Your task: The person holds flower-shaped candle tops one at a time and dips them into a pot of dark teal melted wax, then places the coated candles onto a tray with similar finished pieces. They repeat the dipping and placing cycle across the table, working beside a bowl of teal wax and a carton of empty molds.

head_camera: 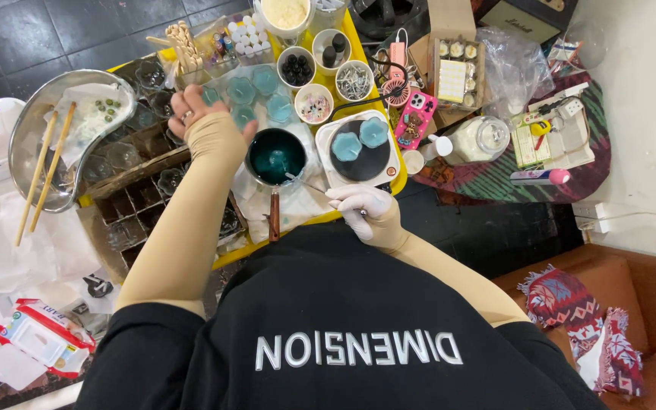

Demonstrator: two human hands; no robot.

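Black shirt (343, 334) filled the lower frame, closest to the lens; tan sleeves ran up from it toward 12 o'clock. Right hand (364, 206), in a white glove, was seen curled shut around a thin metal tool (309, 184), its tip resting in the small pot (275, 156) of teal liquid at roughly 10 o'clock from that hand. Pot's wooden handle (273, 216) pointed back to 6 o'clock, passing just beside the gloved hand. Left hand (195, 110) was reached out at 11 o'clock from the pot, fingers partly bent over a teal flower-shaped mould (211, 96); whether it was gripped cannot be told. More teal moulds (265, 80) were packed close at 12 o'clock of the pot, with little gap between them. White hot plate (358, 146) with two teal moulds on it was set just beside the pot at 3 o'clock. Yellow table (400, 171) was crowded edge to edge; its near edge ran right under the pot handle. Steel tray (39, 121) with chopsticks (47, 171) overhung the far left at 9 o'clock. Cardboard divider box (138, 205) sat between tray and left forearm. Open room was limited to the dark floor (480, 228) at 4 o'clock.
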